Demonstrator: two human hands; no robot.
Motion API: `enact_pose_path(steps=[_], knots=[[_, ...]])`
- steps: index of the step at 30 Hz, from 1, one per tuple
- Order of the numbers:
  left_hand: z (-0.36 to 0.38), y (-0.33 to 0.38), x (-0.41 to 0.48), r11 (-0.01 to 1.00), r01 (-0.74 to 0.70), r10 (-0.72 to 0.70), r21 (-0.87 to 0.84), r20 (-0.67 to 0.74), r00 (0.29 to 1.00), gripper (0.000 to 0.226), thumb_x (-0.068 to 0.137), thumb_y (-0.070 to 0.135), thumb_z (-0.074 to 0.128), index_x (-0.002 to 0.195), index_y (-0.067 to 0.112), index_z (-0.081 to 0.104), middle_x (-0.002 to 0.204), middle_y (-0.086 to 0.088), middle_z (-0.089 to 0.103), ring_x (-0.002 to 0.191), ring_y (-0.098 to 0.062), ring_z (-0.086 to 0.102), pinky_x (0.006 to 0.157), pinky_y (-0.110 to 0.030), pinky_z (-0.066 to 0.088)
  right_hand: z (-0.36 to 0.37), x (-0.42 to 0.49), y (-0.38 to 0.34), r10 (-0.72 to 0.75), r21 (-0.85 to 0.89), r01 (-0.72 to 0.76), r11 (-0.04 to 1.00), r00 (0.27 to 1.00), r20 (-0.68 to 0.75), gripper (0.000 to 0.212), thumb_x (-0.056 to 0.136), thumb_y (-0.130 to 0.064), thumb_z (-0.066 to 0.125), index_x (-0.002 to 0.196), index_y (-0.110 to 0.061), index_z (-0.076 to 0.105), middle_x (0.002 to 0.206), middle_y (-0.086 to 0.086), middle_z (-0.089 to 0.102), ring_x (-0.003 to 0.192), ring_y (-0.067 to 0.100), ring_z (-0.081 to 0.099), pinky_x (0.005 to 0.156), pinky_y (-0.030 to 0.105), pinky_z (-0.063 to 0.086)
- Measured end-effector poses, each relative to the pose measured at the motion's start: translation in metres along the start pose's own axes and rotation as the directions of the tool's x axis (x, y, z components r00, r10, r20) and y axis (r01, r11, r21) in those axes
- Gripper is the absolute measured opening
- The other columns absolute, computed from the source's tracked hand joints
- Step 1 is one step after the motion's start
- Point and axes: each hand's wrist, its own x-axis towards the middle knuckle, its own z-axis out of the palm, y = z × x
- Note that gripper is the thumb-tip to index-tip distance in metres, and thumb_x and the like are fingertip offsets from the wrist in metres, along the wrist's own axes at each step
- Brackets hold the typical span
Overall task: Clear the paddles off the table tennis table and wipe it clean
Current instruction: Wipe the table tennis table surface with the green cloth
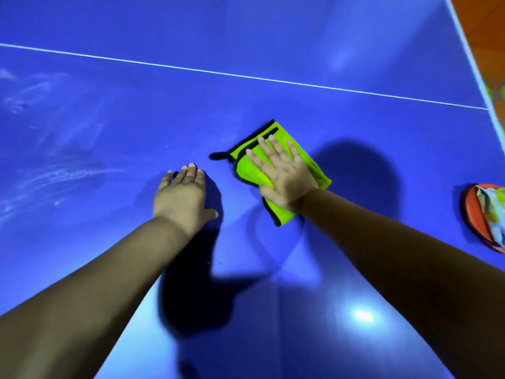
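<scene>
Item: pale smears (54, 173), well to the left of my left grip, on the blue desk (109, 119). Risk, as I judge it: missed if my strokes stop short of them. Item: my left grip (181, 196), fingers straight and close together, palm down on bare desk, holding nothing. Risk: fresh prints where I lean, or a slip if that patch is damp. Item: green cloth (247, 173), folded, black-edged, just right of my left grip and under my right one, a black tab loose at its left corner. Risk: bunching under a quick stroke. Item: my right grip (284, 176), fingers spread flat on the cloth, pressing down, not curled round it. Risk: sliding off the cloth. Item: red paddle (471, 212), well to the right of my right grip, on the desk with a patterned scrap (492, 212) lying on it; not yet cleared. Risk: a wide sweep knocks it toward the edge.
</scene>
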Motion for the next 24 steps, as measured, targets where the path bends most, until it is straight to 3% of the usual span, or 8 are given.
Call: enact_pose_path(steps=[3,7,11,15,20,24], knots=[[0.005,-0.005,-0.029,0.999,-0.018,0.014,-0.045,-0.079,0.997,0.084,0.088,0.047,0.053,0.149,0.008,0.008,0.157,-0.009,0.004,0.145,-0.018,0.003,0.116,-0.036,0.003,0.005,-0.052,-0.038,-0.036,-0.001,0.036,0.999,0.999,0.007,0.078,0.074,-0.044,0.040,0.149,-0.025,0.035,0.155,0.014,0.030,0.143,0.036,0.026,0.113,0.057,0.018],[0.019,-0.019,-0.086,0.993,-0.063,0.045,-0.102,-0.172,0.984,0.079,0.091,0.045,0.049,0.148,0.006,0.012,0.157,-0.011,0.009,0.145,-0.020,0.005,0.115,-0.035,0.000,0.015,-0.127,-0.089,-0.023,0.011,0.023,1.000,0.998,0.057,0.078,0.075,-0.045,0.040,0.151,-0.026,0.030,0.159,0.011,0.022,0.147,0.034,0.018,0.116,0.058,0.014],[0.034,-0.038,-0.141,0.992,-0.090,0.077,-0.083,-0.155,0.985,0.076,0.092,0.046,0.046,0.148,0.007,0.012,0.157,-0.010,0.008,0.145,-0.018,0.003,0.115,-0.035,-0.001,0.024,-0.195,-0.141,0.020,0.015,-0.021,1.000,0.997,0.081,0.080,0.075,-0.045,0.043,0.151,-0.025,0.026,0.159,0.013,0.020,0.147,0.035,0.016,0.115,0.059,0.015],[0.048,-0.057,-0.190,0.989,-0.124,0.113,-0.077,-0.126,0.986,0.075,0.094,0.046,0.043,0.149,0.007,0.011,0.157,-0.009,0.007,0.145,-0.018,0.002,0.115,-0.035,-0.002,0.033,-0.254,-0.189,0.093,0.046,-0.095,0.994,0.994,0.051,0.070,0.088,-0.050,0.034,0.152,-0.022,0.029,0.159,0.015,0.020,0.147,0.037,0.015,0.115,0.059,0.014],[0.063,-0.081,-0.233,0.981,-0.161,0.148,-0.111,-0.117,0.982,0.074,0.093,0.044,0.045,0.149,0.007,0.013,0.157,-0.008,0.007,0.145,-0.018,0.001,0.115,-0.034,-0.003,0.040,-0.299,-0.257,0.305,0.090,-0.307,0.947,0.952,0.042,0.080,0.080,-0.051,0.041,0.153,-0.024,0.023,0.158,0.015,0.021,0.146,0.038,0.017,0.112,0.060,0.018],[0.071,-0.099,-0.250,0.980,-0.161,0.150,-0.119,-0.096,0.984,0.073,0.094,0.042,0.044,0.149,0.007,0.010,0.157,-0.008,0.005,0.145,-0.018,-0.001,0.116,-0.033,-0.003,0.038,-0.303,-0.308,0.579,0.117,-0.586,0.802,0.811,0.091,0.082,0.073,-0.051,0.045,0.149,-0.020,0.036,0.155,0.017,0.029,0.143,0.037,0.023,0.112,0.057,0.015]])
